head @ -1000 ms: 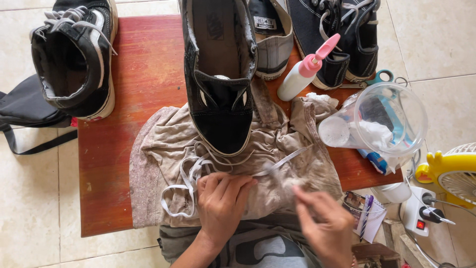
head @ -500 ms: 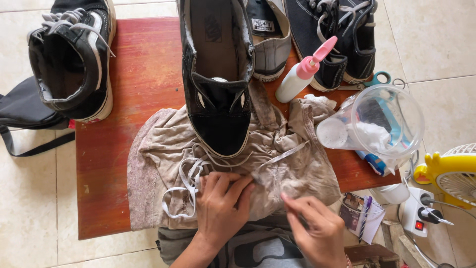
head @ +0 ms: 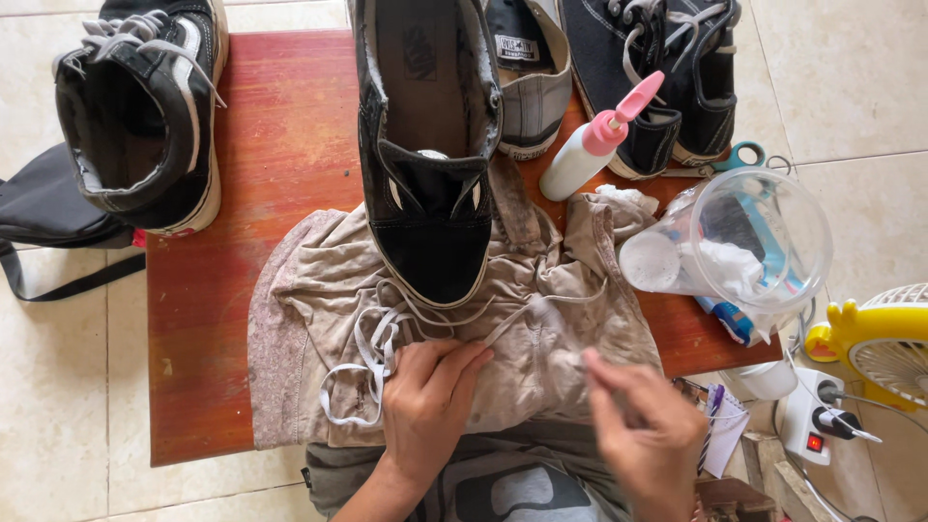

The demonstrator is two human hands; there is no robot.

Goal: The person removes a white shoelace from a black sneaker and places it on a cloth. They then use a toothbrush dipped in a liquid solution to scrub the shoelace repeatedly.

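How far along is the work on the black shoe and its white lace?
Done: the black shoe sits laceless on the beige cloth, its eyelets empty. In hand: the left hand presses the white lace against the cloth while the right hand pinches one end. Left: the lace is unthreaded; three other shoes wait at the table's far edge.

The table (head: 280, 145) is red-brown wood with a worn, slightly glossy varnish. On it lies a beige cloth (head: 580, 319), soft, matt and stained. The black shoe (head: 425, 174) looks like matt canvas with a rubber edge, and the white lace (head: 377, 348) is flat woven fabric. The jug (head: 744, 242) is clear, shiny plastic. The bottle (head: 585, 150) is smooth white plastic with a pink cap. The floor (head: 851, 87) is glossy pale tile.
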